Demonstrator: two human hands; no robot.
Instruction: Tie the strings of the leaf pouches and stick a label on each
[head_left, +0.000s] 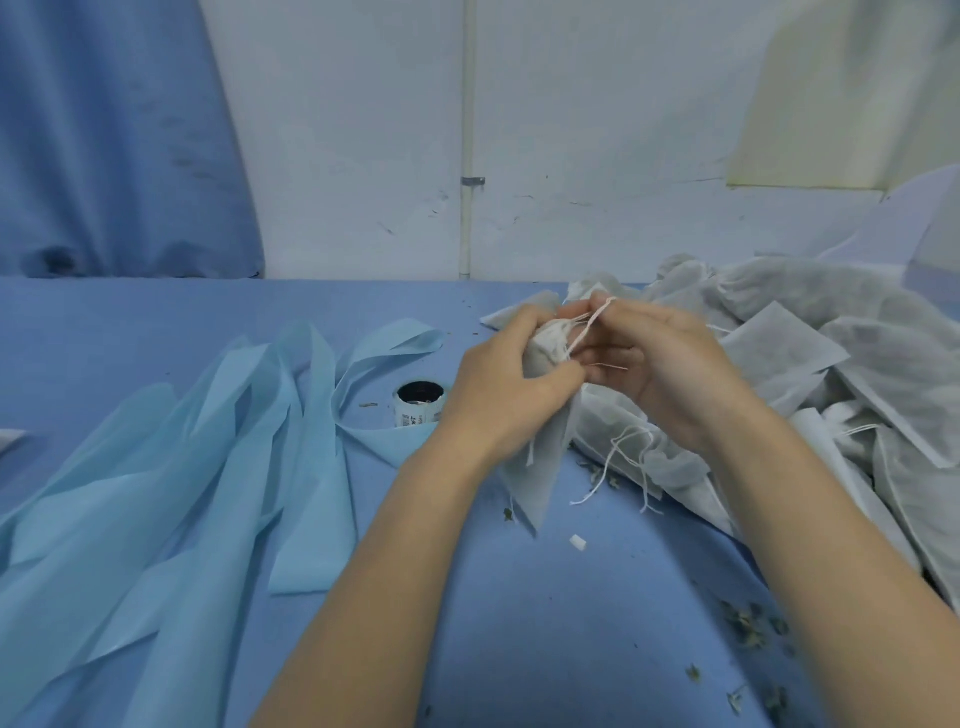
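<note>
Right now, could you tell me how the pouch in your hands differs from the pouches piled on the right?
The held pouch is bunched at its neck in the left hand, with the right hand pinching its string. The piled pouches lie flat and untouched, strings loose. Both are pale grey-white fabric.

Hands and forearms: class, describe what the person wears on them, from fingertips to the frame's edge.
Nothing is worn. The left hand and right hand are bare, without gloves, rings, watch or bracelet. Both forearms are uncovered to the frame's bottom edge; no sleeve shows.
</note>
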